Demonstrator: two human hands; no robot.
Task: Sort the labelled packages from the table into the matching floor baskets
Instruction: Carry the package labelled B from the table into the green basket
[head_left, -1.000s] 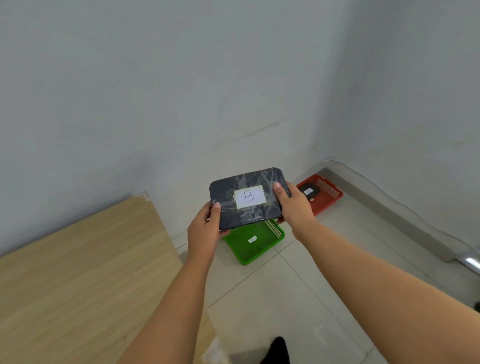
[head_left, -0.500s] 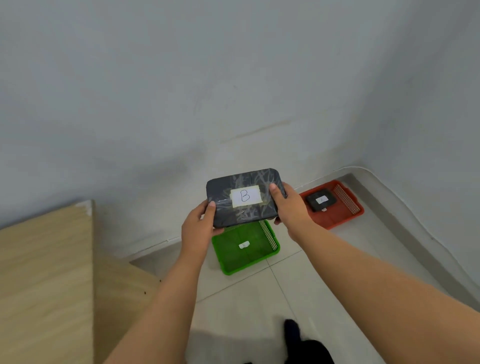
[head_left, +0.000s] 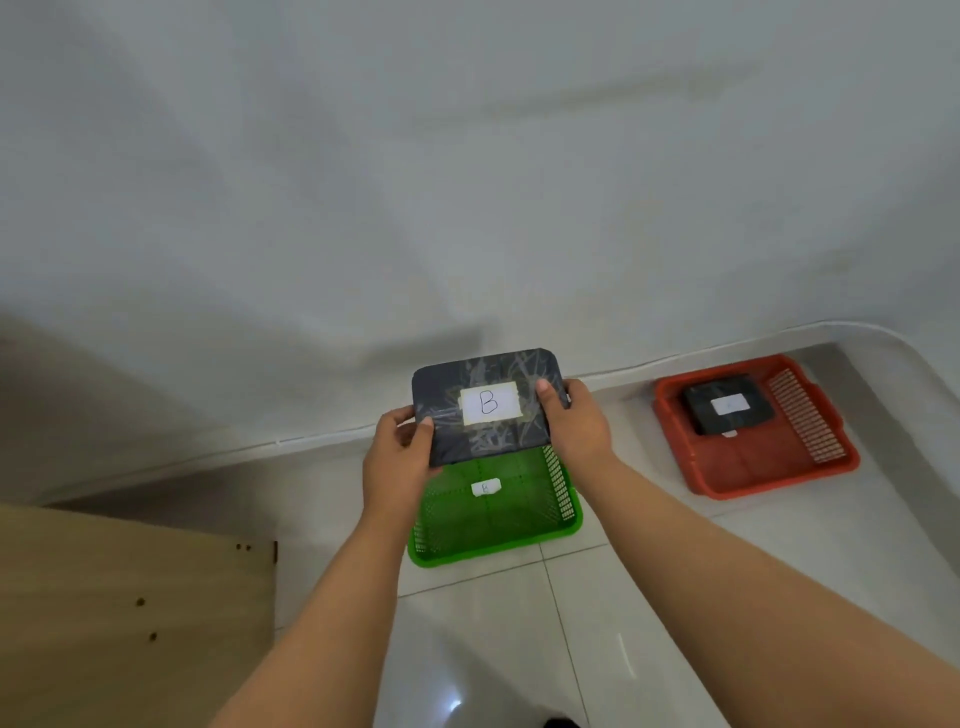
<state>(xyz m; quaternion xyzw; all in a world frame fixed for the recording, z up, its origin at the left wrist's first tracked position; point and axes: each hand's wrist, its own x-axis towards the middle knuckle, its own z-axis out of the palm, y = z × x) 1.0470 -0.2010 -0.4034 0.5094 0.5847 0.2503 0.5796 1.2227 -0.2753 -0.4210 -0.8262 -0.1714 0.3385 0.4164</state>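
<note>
A dark package (head_left: 485, 379) with a white label marked B is held flat between both hands, above the far end of the green basket (head_left: 498, 538). My left hand (head_left: 397, 457) grips its left edge and my right hand (head_left: 579, 423) grips its right edge. The green basket sits on the floor by the wall and has a small white tag marked B (head_left: 485, 487) inside. To the right stands a red basket (head_left: 753, 475) with another dark labelled package (head_left: 727, 408) lying in its far part.
The wooden table's side panel (head_left: 130, 613) fills the lower left. A white wall runs behind both baskets and turns a corner at the far right. Pale floor tiles (head_left: 623, 597) stretch between the baskets and me.
The view has swung right and down toward the floor. The table has slid off to the left. Both baskets now appear closer, and the package hangs lower over the green one.
</note>
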